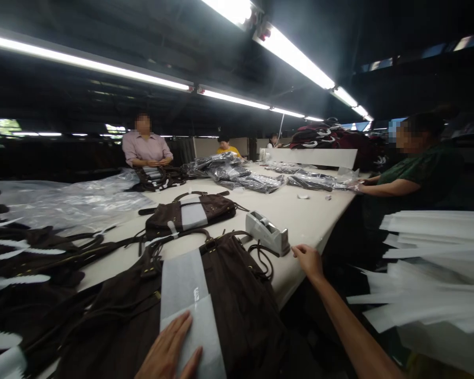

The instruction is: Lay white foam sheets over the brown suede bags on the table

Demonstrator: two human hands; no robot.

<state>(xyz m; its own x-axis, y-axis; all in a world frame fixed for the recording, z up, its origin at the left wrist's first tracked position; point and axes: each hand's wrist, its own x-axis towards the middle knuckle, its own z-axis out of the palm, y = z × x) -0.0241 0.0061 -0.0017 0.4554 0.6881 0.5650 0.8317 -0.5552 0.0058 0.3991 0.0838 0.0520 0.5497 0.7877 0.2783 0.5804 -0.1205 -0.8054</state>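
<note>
The left hand rests open on white paper; the right hand bends near the tape holder, grip unclear.

Left hand, right hand: both bare.
Right wrist narrow; right forearm bare, widening behind it. Left fingers slim, tips rounded.

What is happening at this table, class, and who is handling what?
The left hand lies flat on a pale paper band across a dark brown bag. The right hand is at the grey tape dispenser. Just beyond lies another banded bag. Farther back are plastic-wrapped items, and a person in green reaches toward the table's far right side.
</note>
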